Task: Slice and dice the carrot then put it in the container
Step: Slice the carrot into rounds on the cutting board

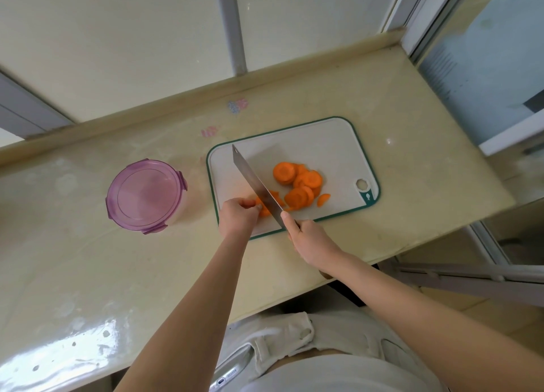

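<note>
Several round carrot slices [298, 182] lie piled on a white cutting board [323, 144] with a green rim. My left hand [237, 218] pins a few carrot pieces [265, 212] at the board's near left edge, fingers curled on them. My right hand [309, 240] grips the handle of a broad knife [254, 184]. The blade rests edge-down across those pieces, right beside my left fingers, its tip pointing away to the left. A round container [145, 195] with a purple clip lid, closed, stands on the counter left of the board.
The cream counter [412, 167] ends at a raised back lip by the window and at a right edge beside a glass door. Small stickers [237, 106] mark the counter behind the board. My pale trousers show below the near edge.
</note>
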Action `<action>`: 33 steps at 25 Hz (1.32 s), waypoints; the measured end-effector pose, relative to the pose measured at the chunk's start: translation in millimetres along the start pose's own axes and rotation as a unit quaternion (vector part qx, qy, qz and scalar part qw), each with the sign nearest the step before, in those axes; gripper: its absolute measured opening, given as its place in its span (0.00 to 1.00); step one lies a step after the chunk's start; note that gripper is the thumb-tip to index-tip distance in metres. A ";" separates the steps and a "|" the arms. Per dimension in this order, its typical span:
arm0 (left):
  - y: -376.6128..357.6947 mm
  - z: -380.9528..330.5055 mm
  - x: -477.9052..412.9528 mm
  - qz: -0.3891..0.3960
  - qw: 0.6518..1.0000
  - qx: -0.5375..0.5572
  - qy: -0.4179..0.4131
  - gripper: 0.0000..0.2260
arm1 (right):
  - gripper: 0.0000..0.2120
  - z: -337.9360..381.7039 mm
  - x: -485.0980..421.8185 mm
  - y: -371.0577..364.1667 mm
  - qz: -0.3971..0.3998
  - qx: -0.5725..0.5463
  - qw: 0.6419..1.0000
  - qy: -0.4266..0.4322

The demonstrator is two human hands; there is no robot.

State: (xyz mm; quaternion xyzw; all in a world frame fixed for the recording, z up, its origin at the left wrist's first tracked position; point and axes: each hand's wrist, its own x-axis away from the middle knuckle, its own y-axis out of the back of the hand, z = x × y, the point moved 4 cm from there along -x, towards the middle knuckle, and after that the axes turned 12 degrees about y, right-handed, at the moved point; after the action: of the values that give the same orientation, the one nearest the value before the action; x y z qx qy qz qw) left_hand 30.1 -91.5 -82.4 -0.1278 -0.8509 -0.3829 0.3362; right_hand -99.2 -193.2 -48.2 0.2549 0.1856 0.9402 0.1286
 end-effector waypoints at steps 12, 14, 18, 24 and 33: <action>4.2 -3.4 -3.4 0.012 1.000 -0.028 -0.001 0.07 | 0.28 9.0 -21.6 -16.7 -0.020 0.070 0.997 0.002; 5.0 -2.5 -2.8 0.007 1.000 -0.027 -0.005 0.05 | 0.28 10.5 -20.8 -14.7 -0.016 0.065 0.998 0.005; 4.4 -0.3 -2.0 0.010 0.999 -0.027 -0.028 0.04 | 0.29 1.6 -27.3 -4.4 -0.012 0.018 1.000 -0.012; 7.9 0.2 4.5 0.003 0.995 -0.070 -0.075 0.06 | 0.27 -1.1 -23.5 0.6 -0.031 -0.064 0.997 0.008; 9.5 -2.6 3.3 0.018 0.997 -0.024 -0.074 0.08 | 0.28 0.1 -2.2 -8.5 -0.048 -0.078 0.996 0.001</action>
State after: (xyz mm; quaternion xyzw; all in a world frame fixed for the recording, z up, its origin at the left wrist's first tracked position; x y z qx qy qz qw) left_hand 33.4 -87.2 -73.6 -0.1794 -0.8616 -0.3865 0.2759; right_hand -96.1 -186.3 -52.6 0.2340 0.1237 0.9448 0.1929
